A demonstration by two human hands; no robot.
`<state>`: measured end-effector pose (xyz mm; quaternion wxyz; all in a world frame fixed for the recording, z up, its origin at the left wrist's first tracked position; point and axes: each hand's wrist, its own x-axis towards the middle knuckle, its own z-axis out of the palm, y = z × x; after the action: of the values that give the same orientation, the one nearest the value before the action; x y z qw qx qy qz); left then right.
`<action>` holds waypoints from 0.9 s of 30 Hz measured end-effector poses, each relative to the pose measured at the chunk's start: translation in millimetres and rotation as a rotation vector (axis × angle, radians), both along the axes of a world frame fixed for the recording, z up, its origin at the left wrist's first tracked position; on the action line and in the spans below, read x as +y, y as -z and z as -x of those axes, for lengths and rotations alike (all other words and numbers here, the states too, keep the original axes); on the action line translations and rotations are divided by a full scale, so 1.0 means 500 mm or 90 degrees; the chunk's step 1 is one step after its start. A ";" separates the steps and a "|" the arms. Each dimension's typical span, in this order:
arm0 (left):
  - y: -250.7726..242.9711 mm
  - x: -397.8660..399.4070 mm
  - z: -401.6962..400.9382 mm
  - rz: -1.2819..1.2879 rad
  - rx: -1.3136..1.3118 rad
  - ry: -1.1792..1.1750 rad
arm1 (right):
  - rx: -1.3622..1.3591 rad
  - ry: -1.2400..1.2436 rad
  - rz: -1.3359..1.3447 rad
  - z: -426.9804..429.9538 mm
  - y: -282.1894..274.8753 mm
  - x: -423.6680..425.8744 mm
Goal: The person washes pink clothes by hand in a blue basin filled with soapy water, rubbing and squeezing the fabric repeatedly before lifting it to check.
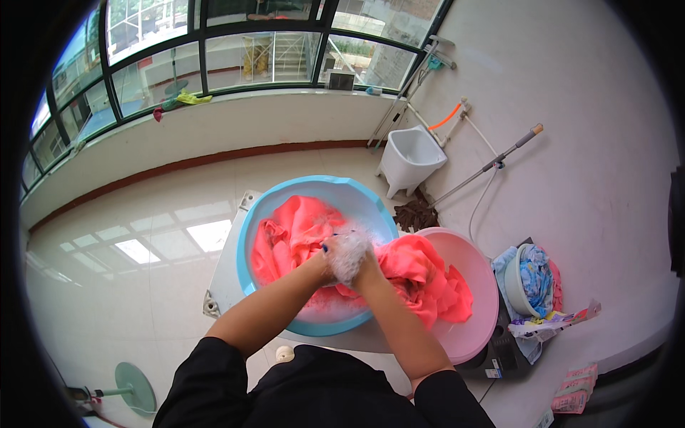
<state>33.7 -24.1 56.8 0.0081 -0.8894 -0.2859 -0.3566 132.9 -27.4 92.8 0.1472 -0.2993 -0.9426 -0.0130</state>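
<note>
Coral-pink fabric (289,230) lies bunched in soapy water inside a light blue plastic basin (247,267). More of this coral cloth (423,273) drapes over the basin's right side into a pink plastic basin (479,299). My left hand (330,255) and my right hand (363,268) meet above the blue basin, close against the fabric. Thick white suds (349,257) cover both, so the fingers and whatever is between them are hidden. Dark blue specks, perhaps painted nails, show at the left side of the foam.
Under the basins stands a pale table (227,273) with metal corners. At right, a small bucket (514,278) of blue patterned cloth sits on a dark surface beside a plastic packet (556,323). Beyond are a white mop sink (409,155) and a mop (417,214) leaning on the wall.
</note>
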 end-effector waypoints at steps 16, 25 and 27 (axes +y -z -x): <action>-0.046 -0.022 0.022 -0.006 -0.193 -0.037 | 0.109 0.041 0.083 -0.047 0.106 0.059; -0.045 -0.024 -0.015 0.271 -0.088 0.087 | 0.082 0.064 0.185 -0.103 0.114 0.049; -0.044 -0.013 -0.007 0.340 -0.103 0.057 | 0.066 0.067 0.209 -0.108 0.065 0.030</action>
<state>37.2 -30.6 78.7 -0.2654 -0.8403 -0.3300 -0.3384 186.9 -12.7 60.3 0.1441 -0.3685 -0.9062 0.1491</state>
